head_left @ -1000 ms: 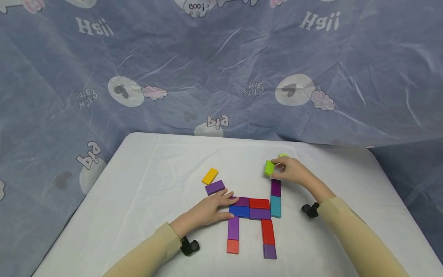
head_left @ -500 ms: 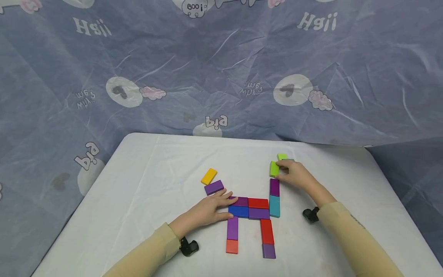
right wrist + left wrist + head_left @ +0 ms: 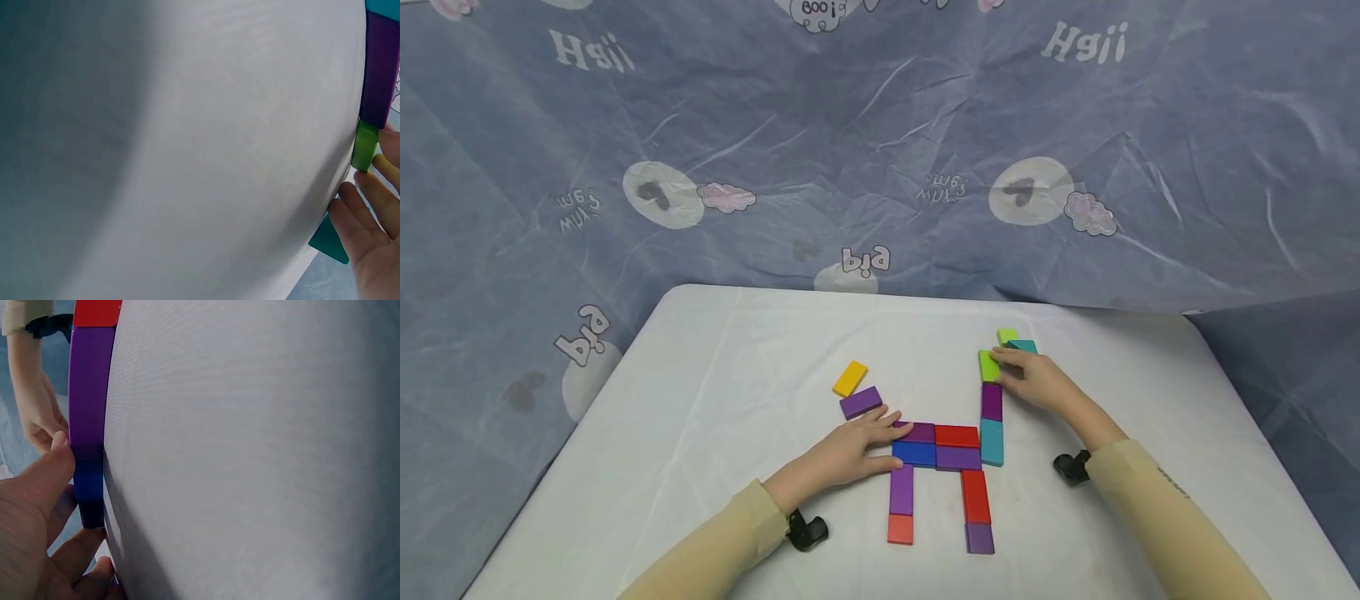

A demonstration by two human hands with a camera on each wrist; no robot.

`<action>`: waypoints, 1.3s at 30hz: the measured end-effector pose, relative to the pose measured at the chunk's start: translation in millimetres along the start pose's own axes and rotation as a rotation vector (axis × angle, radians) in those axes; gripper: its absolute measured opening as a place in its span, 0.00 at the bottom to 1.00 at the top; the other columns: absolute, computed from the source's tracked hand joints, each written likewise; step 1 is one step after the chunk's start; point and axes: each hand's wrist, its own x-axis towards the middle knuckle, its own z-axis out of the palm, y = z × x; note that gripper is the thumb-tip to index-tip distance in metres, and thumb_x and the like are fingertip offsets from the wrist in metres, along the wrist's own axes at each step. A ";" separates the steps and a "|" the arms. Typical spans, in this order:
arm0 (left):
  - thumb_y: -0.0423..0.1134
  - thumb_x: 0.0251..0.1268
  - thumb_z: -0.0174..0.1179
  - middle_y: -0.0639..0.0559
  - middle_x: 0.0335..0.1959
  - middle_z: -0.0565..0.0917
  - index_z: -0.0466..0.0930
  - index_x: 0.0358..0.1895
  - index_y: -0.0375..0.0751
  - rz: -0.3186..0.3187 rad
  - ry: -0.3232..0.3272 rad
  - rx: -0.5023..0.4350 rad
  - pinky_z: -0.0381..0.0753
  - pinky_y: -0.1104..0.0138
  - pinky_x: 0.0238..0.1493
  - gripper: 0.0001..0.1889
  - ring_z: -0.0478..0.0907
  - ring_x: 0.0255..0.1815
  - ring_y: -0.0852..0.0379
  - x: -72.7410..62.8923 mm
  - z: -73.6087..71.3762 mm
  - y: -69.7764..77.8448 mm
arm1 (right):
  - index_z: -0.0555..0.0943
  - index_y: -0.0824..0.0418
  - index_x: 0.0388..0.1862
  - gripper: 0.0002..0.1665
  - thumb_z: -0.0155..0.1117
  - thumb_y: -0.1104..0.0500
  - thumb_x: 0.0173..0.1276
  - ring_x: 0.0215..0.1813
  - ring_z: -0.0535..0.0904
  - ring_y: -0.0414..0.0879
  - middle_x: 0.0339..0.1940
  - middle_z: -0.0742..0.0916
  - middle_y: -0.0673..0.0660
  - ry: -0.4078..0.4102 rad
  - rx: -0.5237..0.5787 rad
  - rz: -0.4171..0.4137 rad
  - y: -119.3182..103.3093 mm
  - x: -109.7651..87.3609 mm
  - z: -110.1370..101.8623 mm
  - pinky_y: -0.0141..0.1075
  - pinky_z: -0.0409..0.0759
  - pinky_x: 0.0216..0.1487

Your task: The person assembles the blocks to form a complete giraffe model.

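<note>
Flat coloured blocks form a figure on the white table. At the upper right my right hand (image 3: 1033,379) pinches a lime green block (image 3: 988,365), which lies end to end with a dark purple block (image 3: 992,402). A teal block (image 3: 992,442) continues that column downward. My left hand (image 3: 846,450) rests with extended fingers at the left end of the body, touching a magenta-purple block (image 3: 917,432) and a blue block (image 3: 913,453). Beside these lie a red block (image 3: 957,436) and a purple block (image 3: 958,458). The right wrist view shows fingertips against the green block (image 3: 364,147).
Two legs of blocks, one ending in an orange-red block (image 3: 900,529), the other in a purple block (image 3: 980,538), extend toward me. Loose yellow (image 3: 850,378) and purple (image 3: 861,402) blocks lie left. Behind my right hand are another green block (image 3: 1007,336) and a teal block (image 3: 1022,346).
My right hand has brought the green block down from beside the column onto its top end, closing the gap to the dark purple block. The left hand stays in place.
</note>
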 end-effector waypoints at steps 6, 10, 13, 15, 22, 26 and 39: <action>0.55 0.67 0.60 0.54 0.76 0.65 0.67 0.72 0.58 0.004 0.001 -0.001 0.59 0.45 0.75 0.31 0.51 0.81 0.48 -0.3 -0.4 0.4 | 0.72 0.62 0.70 0.30 0.63 0.59 0.69 0.73 0.66 0.67 0.70 0.74 0.68 -0.005 0.017 0.013 0.8 -1.1 0.0 0.61 0.66 0.70; 0.54 0.67 0.60 0.53 0.76 0.65 0.67 0.72 0.57 0.008 0.005 -0.001 0.60 0.46 0.75 0.31 0.51 0.81 0.48 -0.3 -0.5 0.1 | 0.72 0.63 0.70 0.29 0.61 0.59 0.70 0.72 0.66 0.67 0.70 0.75 0.68 -0.002 0.028 0.015 0.3 -2.1 0.2 0.61 0.66 0.70; 0.54 0.67 0.60 0.54 0.76 0.65 0.67 0.72 0.57 0.008 0.006 -0.005 0.60 0.46 0.75 0.31 0.51 0.81 0.48 -0.3 -1.1 0.3 | 0.72 0.63 0.69 0.29 0.60 0.59 0.70 0.72 0.66 0.66 0.69 0.76 0.67 -0.003 0.032 0.018 -0.6 -2.7 -0.2 0.60 0.66 0.70; 0.54 0.67 0.60 0.54 0.76 0.65 0.67 0.72 0.56 0.006 0.005 -0.007 0.60 0.46 0.75 0.31 0.50 0.81 0.48 -0.1 -1.8 0.6 | 0.72 0.64 0.69 0.29 0.60 0.59 0.70 0.72 0.66 0.67 0.69 0.76 0.67 -0.006 0.033 0.020 -1.2 -2.9 -0.9 0.61 0.66 0.70; 0.54 0.68 0.60 0.54 0.76 0.65 0.67 0.73 0.57 -0.001 0.001 -0.007 0.60 0.46 0.75 0.31 0.50 0.81 0.49 0.4 -2.5 0.9 | 0.72 0.64 0.69 0.29 0.60 0.59 0.70 0.72 0.67 0.66 0.69 0.76 0.68 0.000 0.039 0.010 -2.2 -4.1 -1.8 0.60 0.67 0.70; 0.55 0.68 0.60 0.55 0.76 0.65 0.67 0.73 0.58 -0.004 -0.003 -0.002 0.60 0.46 0.75 0.31 0.50 0.81 0.49 0.6 -1.4 0.3 | 0.73 0.63 0.69 0.29 0.61 0.59 0.70 0.71 0.68 0.67 0.70 0.74 0.68 0.005 0.049 -0.004 -1.8 -3.8 -0.8 0.60 0.68 0.69; 0.55 0.68 0.60 0.55 0.76 0.65 0.66 0.73 0.59 -0.011 -0.008 0.001 0.60 0.46 0.75 0.31 0.50 0.81 0.49 0.0 -0.5 1.2 | 0.70 0.60 0.71 0.34 0.64 0.50 0.69 0.73 0.64 0.67 0.72 0.72 0.68 -0.080 0.044 0.009 -7.0 -17.3 -3.3 0.63 0.65 0.70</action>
